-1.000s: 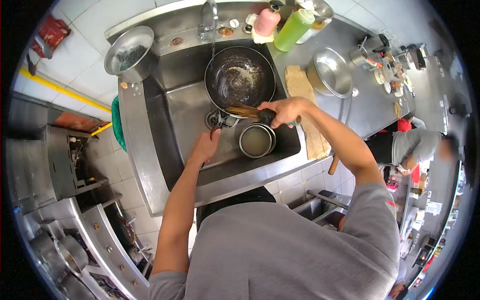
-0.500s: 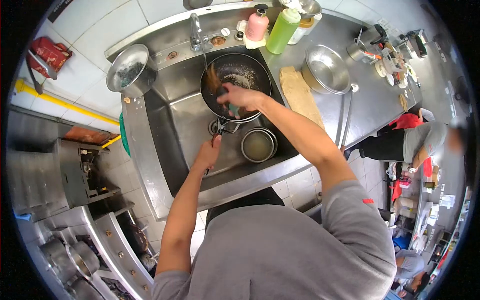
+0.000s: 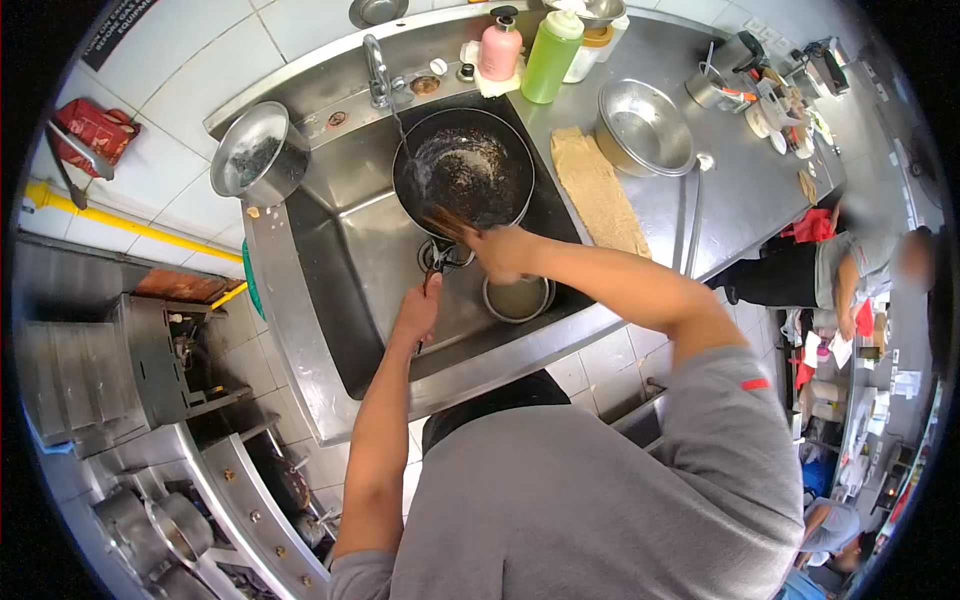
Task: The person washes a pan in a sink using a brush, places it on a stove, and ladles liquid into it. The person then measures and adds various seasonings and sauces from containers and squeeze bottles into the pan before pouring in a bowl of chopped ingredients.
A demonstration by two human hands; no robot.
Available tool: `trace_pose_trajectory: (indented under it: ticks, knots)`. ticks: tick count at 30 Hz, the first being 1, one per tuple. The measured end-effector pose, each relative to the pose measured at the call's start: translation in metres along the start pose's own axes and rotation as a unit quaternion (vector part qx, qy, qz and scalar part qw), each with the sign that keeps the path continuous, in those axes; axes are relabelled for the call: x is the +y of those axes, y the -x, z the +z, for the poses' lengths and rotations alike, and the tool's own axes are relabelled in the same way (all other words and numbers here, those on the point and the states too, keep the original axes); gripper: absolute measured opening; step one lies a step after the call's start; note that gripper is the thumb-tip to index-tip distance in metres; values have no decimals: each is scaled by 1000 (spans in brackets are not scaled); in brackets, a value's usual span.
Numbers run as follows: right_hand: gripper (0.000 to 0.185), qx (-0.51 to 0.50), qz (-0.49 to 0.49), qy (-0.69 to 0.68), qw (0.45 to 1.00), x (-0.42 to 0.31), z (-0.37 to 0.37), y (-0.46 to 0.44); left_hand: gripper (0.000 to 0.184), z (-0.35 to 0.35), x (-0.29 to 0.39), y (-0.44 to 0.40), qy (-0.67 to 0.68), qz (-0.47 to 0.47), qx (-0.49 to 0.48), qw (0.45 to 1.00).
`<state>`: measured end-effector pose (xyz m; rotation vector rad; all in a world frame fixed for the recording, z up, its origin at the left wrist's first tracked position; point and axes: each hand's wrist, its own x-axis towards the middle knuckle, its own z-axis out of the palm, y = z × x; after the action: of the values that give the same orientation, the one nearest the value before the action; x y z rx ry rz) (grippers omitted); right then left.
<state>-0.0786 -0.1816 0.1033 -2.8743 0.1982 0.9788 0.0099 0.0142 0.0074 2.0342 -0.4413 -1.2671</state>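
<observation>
A dark wok (image 3: 480,185) sits tilted in the sink, with light foam or residue on its inner surface. Water runs from the faucet (image 3: 376,70) down to the wok's left side. My left hand (image 3: 418,308) is closed around a handle (image 3: 433,265) that meets the wok's near rim. In my right hand (image 3: 503,253) is a brown, stiff-bristled brush (image 3: 450,222), its bristles over the wok's near edge. My fingers hide the brush's grip. Partly under my right hand stands a round metal pot (image 3: 520,300) holding cloudy liquid.
On the sink's left ledge stands a metal pot (image 3: 260,155) with dark scouring material inside. A pink pump bottle (image 3: 500,50), a green bottle (image 3: 552,58), a tan cloth (image 3: 598,195) and a metal basin (image 3: 645,128) line the right side. Another person (image 3: 850,270) stands at right.
My right hand has moved with the brush from over the wok's middle to its near rim. My left hand stays on the handle. The whole view has shifted slightly.
</observation>
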Motion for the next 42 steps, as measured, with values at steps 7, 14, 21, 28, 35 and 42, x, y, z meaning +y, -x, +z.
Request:
trace_pose_trajectory:
  ticks: [7, 14, 21, 28, 35, 42]
  knots:
    - [73, 87, 241, -31, 966, 86, -18, 2, 59, 3, -1, 2, -15, 23, 13, 1000]
    - [65, 431, 203, -262, 839, 46, 75, 130, 54, -5, -5, 5, 42, -19, -22, 999]
    - [43, 399, 460, -359, 707, 56, 168, 177, 40, -9, -9, -3, 232, -71, -117, 963]
    - [44, 520, 554, -238, 605, 154, 244, 204, 26, -17, 31, 19, 185, -43, -187, 964]
    - [42, 504, 465, -360, 633, 215, 285, 221, 24, -34, 62, 65, 288, -38, -147, 945]
    - [15, 605, 354, -517, 491, 77, 211, 210, 20, -53, 56, 111, 213, 18, -59, 975]
